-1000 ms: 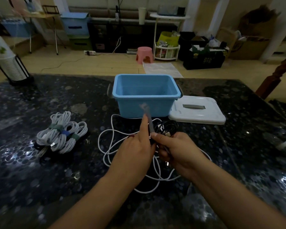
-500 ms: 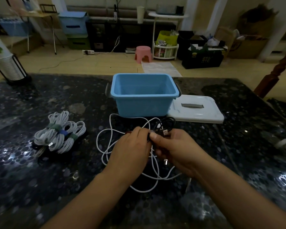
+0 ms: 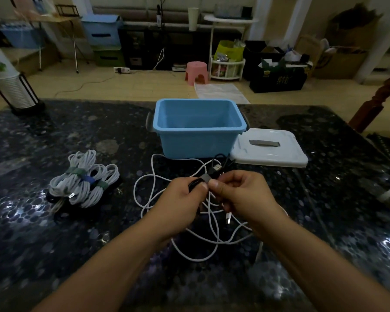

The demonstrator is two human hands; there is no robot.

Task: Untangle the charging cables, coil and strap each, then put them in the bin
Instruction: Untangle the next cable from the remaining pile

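Both hands meet over the middle of a dark polished stone table [image 3: 54,244] whose surface is flecked with pale rounded pebbles and catches glossy patches of light. The left hand [image 3: 178,206] has its fingers curled round a coiled black cable [image 3: 221,167], thin and smooth, whose loops and a rectangular plug end stick up just beyond the knuckles. The right hand [image 3: 243,194] pinches a short grey strap [image 3: 205,177], matte and flat like fabric tape, between thumb and forefinger right against that coil, the thumbs of both hands almost touching. Beneath and around the hands a long white cable [image 3: 149,183] lies in loose, overlapping round loops on the stone, one metal-tipped plug showing below the right hand. Just beyond it stands the blue bin [image 3: 198,143], a rectangular tub of smooth plastic with a rolled rim, rounded corners and dark side handles. Its white lid [image 3: 270,152], flat, rounded at the corners, with a grey recessed handle, lies touching the table to the bin's right. To the left, well apart from the hands, sits a bundle of coiled white cables [image 3: 83,181], braided in look, bound with green and blue straps, some dark cable beneath. At the far left edge a ribbed stack of paper cups [image 3: 7,84] leans in a black wire holder. No writing can be read anywhere; the yellowish mark on a black crate on the floor is too blurred to make out.
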